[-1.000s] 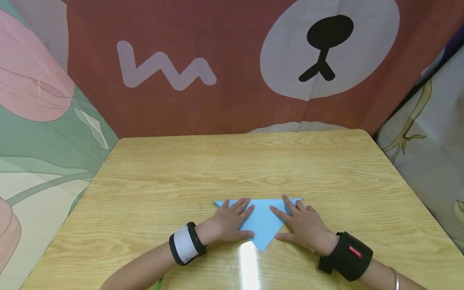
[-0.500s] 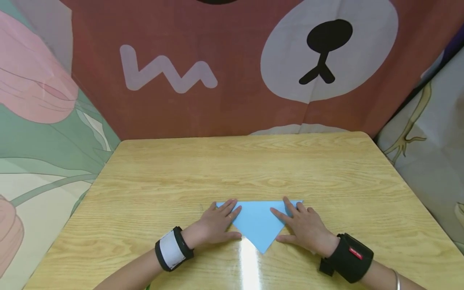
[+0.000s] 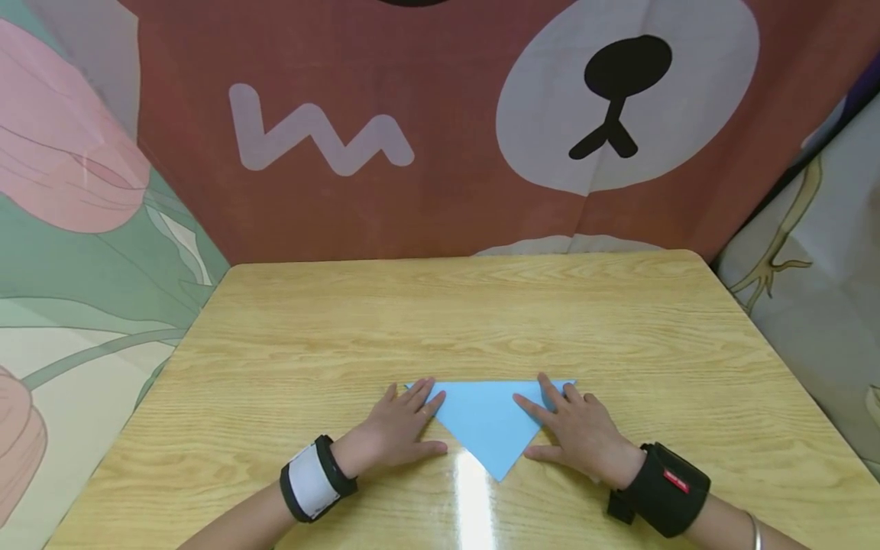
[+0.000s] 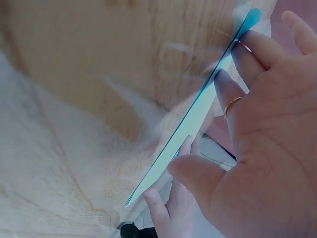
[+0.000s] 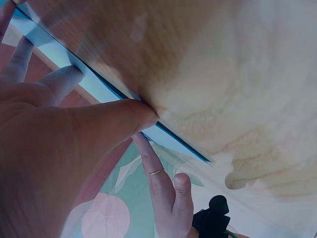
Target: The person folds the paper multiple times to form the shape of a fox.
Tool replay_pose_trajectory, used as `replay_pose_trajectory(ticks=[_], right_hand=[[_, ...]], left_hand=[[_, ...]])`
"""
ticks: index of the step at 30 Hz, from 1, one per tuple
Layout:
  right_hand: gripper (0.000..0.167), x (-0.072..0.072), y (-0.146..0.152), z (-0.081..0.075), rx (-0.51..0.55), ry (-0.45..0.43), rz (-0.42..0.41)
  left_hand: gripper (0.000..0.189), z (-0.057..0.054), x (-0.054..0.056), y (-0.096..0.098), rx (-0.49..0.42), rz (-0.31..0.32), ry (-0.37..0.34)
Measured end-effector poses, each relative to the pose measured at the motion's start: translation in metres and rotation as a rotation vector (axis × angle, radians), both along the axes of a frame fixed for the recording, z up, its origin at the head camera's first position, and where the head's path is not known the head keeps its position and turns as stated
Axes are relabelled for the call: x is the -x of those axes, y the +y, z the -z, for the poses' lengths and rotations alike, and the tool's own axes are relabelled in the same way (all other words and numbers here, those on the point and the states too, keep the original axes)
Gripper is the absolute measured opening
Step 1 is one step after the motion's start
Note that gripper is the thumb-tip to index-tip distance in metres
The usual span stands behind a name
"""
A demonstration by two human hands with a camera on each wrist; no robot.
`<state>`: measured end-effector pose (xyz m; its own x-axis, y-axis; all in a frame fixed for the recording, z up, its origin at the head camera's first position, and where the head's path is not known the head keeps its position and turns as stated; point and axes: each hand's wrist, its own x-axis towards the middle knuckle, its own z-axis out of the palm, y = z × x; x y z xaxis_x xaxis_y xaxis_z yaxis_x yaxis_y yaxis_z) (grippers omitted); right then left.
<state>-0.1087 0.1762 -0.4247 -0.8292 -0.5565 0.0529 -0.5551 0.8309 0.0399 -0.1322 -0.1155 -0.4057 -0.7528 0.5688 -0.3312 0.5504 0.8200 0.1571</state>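
A light blue sheet of paper [image 3: 490, 424], folded into a triangle, lies on the wooden table with its long edge away from me and one corner toward me. My left hand [image 3: 399, 428] rests flat on its left corner, fingers spread and thumb off to the near side. On the right corner, my right hand [image 3: 577, 428] presses with straight, spread fingers. In the left wrist view the paper [image 4: 183, 134] shows as a thin strip under the fingertips, and a ring circles one finger. The right wrist view shows the paper's layered edge [image 5: 183, 144] beside the thumb.
The wooden table [image 3: 447, 321] reaches back to a brown cloth [image 3: 440, 206] printed with a bear face. Patterned cloths hang at the left and right. Black bands [image 3: 660, 489] wrap both wrists. A bright reflection lies on the table near the paper's front corner.
My left hand has slid left along the paper from near its middle to its left corner. The right hand has stayed in place on the right corner.
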Motion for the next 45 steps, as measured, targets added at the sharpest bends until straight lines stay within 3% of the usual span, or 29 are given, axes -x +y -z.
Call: replay_pose_trajectory(ticks=[13,30,45], right_hand=[[0.070,0.000,0.000,0.001,-0.007,0.049,-0.014],[0.070,0.000,0.001,0.000,-0.017,0.027,-0.016],[0.071,0.001,0.000,-0.001,-0.015,-0.019,0.003]], left_hand=[[0.073,-0.003,-0.007,-0.007,-0.009,-0.033,0.011],[0.069,-0.006,-0.007,-0.001,0.024,-0.073,0.047],[0.082,-0.005,-0.003,0.024,0.093,0.015,0.082]])
